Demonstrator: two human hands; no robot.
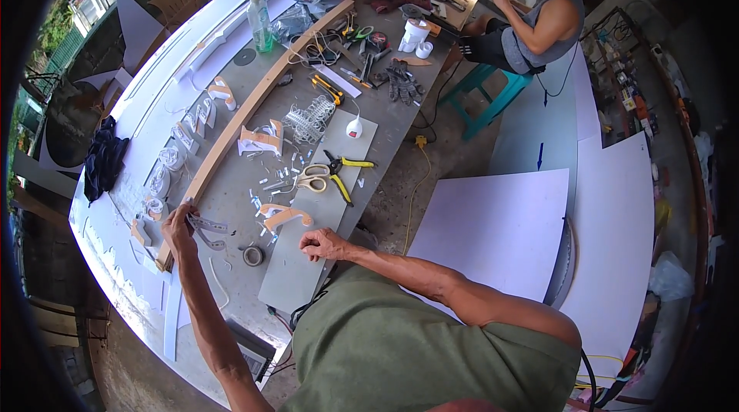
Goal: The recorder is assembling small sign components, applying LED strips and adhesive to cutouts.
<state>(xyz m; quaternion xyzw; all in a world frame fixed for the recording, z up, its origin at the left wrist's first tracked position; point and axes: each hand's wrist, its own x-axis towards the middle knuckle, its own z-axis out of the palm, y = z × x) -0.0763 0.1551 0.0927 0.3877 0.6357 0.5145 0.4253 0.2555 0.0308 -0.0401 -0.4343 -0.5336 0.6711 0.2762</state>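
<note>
A: Big stuff first. Why's the bench laid out like that?
B: Grey bench (392, 123) runs diagonally. Long wooden bar (232, 128) splits it lengthwise. My read: divider. White shaped pieces (171, 158) line up beyond it, most hand tools sit this side.
A: Grey board?
B: Grey board (292, 273) lies along the near edge, close to the torso. Likely there as a handy surface.
A: Arms?
B: Left forearm rises from the lower edge, elbow fairly straight, left hand (181, 229) at the bar's near end, wrist bent. Right elbow out wide, forearm angled across, right hand (323, 244) above the board, back up, fingers curled.
A: Smaller items?
B: Yellow-handled wire stripper (333, 168) overlaps the board, jaws spread; within right-hand reach, presumably why it's there. Tan curved piece (286, 214) just beyond the right hand, apart from it.
A: Grips?
B: Left: fingers pinched on the end of a pale curved piece (208, 232), which hangs over the bench this side of the bar. End hold probably keeps its face clear. Right: can't tell if the tips meet or hold anything.
A: Smallest?
B: Scissors (313, 175) beside the stripper, tape roll (246, 250) between the hands, lying flat.
</note>
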